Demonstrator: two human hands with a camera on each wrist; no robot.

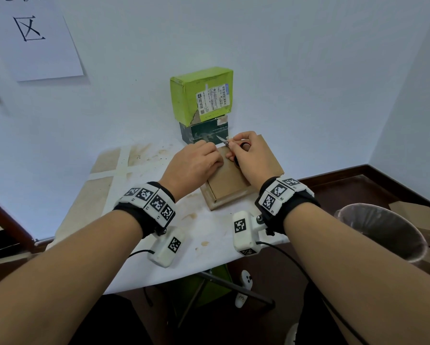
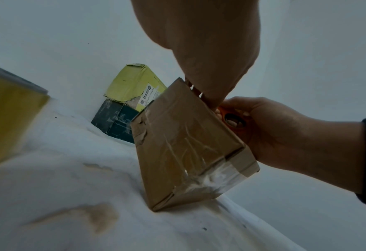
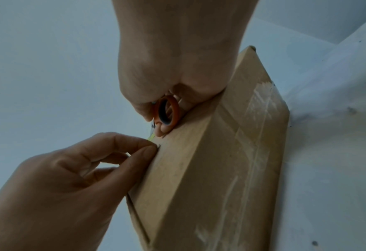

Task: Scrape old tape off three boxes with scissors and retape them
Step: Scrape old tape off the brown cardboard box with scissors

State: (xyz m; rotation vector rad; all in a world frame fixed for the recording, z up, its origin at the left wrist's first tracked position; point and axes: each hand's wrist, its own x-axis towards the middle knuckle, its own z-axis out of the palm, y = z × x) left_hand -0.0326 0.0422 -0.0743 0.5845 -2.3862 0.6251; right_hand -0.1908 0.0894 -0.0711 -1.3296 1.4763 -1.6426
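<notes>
Two boxes [image 1: 202, 105] stacked behind, bin [image 1: 383, 230] rt

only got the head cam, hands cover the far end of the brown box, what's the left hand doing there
Observer: In the right wrist view the left hand pinches thumb and forefinger at the top edge of the flat brown cardboard box, just beside the blade tip. What sits between the fingertips is too small to tell.
Operator: right hand's grip?
Observer: The right hand curls its fingers round the loop of the orange-handled scissors.
Operator: any tape on the sides
Observer: In the left wrist view, wrinkled clear tape covers the box's side and near end.
</notes>
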